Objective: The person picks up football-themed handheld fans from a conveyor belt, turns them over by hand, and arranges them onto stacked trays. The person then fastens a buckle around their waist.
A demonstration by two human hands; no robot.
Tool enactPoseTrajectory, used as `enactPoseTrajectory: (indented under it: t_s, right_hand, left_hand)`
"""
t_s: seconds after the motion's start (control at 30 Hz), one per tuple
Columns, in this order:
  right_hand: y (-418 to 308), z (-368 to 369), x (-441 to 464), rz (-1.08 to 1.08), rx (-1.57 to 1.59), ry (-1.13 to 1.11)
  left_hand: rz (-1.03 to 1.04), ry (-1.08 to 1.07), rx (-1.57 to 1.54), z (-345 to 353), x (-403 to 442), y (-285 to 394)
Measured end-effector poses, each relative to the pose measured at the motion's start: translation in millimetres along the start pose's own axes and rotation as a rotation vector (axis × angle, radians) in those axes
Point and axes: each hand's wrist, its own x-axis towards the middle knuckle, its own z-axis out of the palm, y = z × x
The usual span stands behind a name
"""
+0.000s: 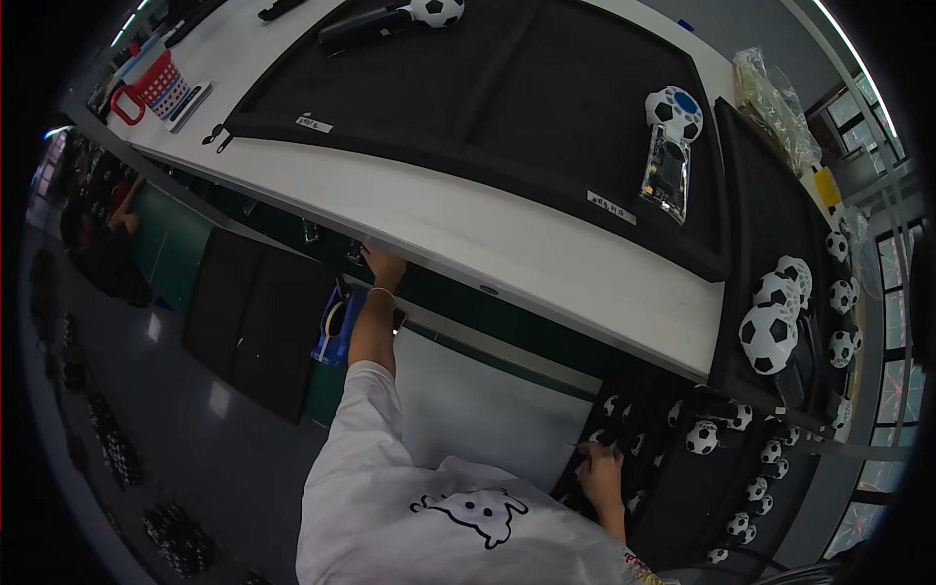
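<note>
My left hand [384,266] reaches in below the edge of the white shelf. Its fingers are bent at a small dark piece with pale details [355,252], whose kind I cannot make out. A similar small piece [310,230] lies farther left on the green surface. Close to my left forearm is a blue box-like thing [333,327]. My right hand [599,476] is low on the right, beside the pale grey work mat [478,385]. Its fingers are pinched together, with something thin and dark at the tips. Several football-patterned pieces [702,438] lie to its right.
On the upper shelf, a black mat [546,97] bears a football-patterned piece [673,109] with a clear electronics case [667,175]. A red-and-white basket [156,88] stands at left. More football-patterned balls [768,338] sit at right. Another person [102,244] is at far left.
</note>
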Motion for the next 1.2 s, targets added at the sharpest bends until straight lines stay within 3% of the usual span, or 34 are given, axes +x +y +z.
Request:
enactPoseTrajectory:
  t_s: [0.07, 0.13, 0.17, 0.23, 0.27, 0.33, 0.37, 0.43, 0.5, 0.57, 0.63, 0.73, 0.9, 0.97, 1.1, 1.17, 1.2]
  right_hand:
    - [9, 6, -3, 0.023, -0.037, 0.023]
    - [17, 11, -6, 0.043, -0.073, 0.035]
    - [20, 14, -7, 0.016, -0.054, 0.045]
    - [20, 15, -4, -0.017, -0.033, 0.06]
    - [19, 16, -4, -0.035, -0.041, 0.068]
    - [16, 16, -4, -0.042, -0.047, 0.083]
    - [12, 16, -3, -0.019, -0.053, 0.102]
    - [-3, 12, 2, 0.008, -0.047, 0.124]
    - [-25, -1, 4, 0.161, 0.179, 0.029]
    - [-33, 6, 8, 0.098, 0.361, 0.077]
    - [-45, 6, 4, -0.046, 0.548, 0.109]
    - [-67, -1, 0, -0.207, 0.693, 0.109]
    - [-88, 0, -6, -0.2, 1.078, 0.211]
    - [-87, 1, -10, -0.222, 1.46, 0.137]
    - [-91, -14, -39, -0.27, 1.382, 0.334]
    - [-82, -11, -59, -0.255, 1.635, 0.302]
    - [-78, -18, -67, -0.278, 1.711, 0.246]
  left_hand:
    - [0.011, -0.002, 0.09, 44, 13, -54]
    - [0.093, 0.078, -0.757, 54, 44, -92]
    - [0.087, 0.079, -0.75, 49, 34, -89]
    - [-0.157, -0.45, 0.043, -71, 20, -27]
    - [-0.153, -0.447, 0.044, -19, 11, -47]
    - [0.186, -0.207, -0.326, 63, 42, -96]
    - [0.194, -0.21, -0.326, 35, 12, -57]
    - [0.335, -0.374, 0.13, -77, -31, 20]
    - [0.264, -0.165, -0.186, -40, -62, 32]
    - [0.673, -0.06, -0.121, -112, -114, 80]
    - [0.118, -0.208, -0.505, -189, -173, 147]
    - [0.299, -0.199, -0.633, -257, -237, 195]
    - [0.484, -0.311, -0.857, -325, -317, 236]
    - [0.653, -0.288, -0.878, -340, -338, 244]
    - [0.74, -0.397, -0.984, -353, -362, 242]
    - [0.735, -0.651, -1.219, -346, -368, 231]
    - [0.743, -0.654, -1.21, -348, -375, 229]
